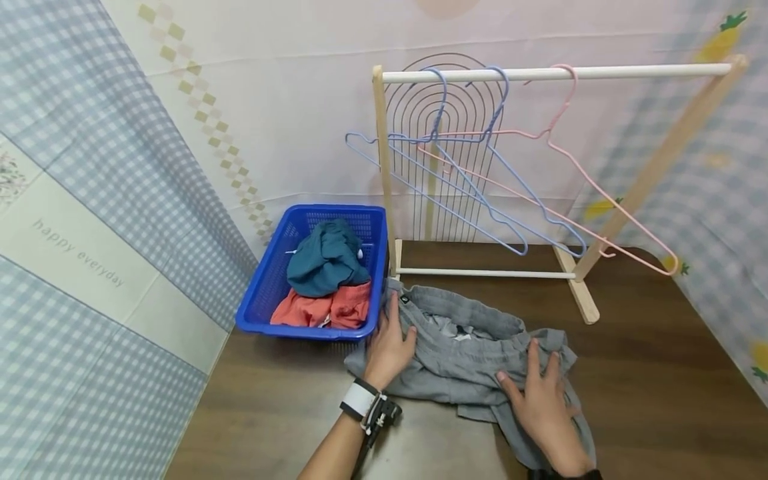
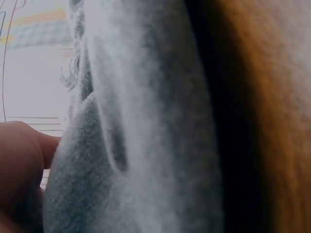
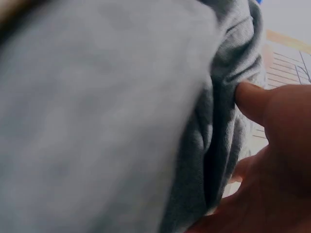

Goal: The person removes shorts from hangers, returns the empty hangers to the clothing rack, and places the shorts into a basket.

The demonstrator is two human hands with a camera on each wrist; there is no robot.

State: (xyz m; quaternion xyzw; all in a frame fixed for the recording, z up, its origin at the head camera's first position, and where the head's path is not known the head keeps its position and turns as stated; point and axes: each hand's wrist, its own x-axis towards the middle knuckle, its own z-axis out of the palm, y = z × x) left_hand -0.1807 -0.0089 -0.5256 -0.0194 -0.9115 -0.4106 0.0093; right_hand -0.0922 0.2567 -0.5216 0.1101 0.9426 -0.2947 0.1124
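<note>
Grey pants (image 1: 444, 363) with a gathered waistband lie bunched on the table, the waist opening towards the rack. On their left end rests my left hand (image 1: 391, 350), fingers stretched out close to the blue basket. My right hand (image 1: 543, 407) lies spread on the right part of the pants, its fingertips near the waistband. In the left wrist view, grey cloth (image 2: 155, 121) fills the middle and hides most of that hand. The right wrist view has the thumb (image 3: 252, 99) touching a fold of the cloth.
A blue basket (image 1: 249, 320) holds a teal garment (image 1: 327, 260) and a coral one (image 1: 324, 307). Behind the pants stands a wooden rack (image 1: 660, 153) with a white rail (image 1: 630, 72). Two blue hangers (image 1: 498, 217) and a pink hanger (image 1: 624, 210) hang from it.
</note>
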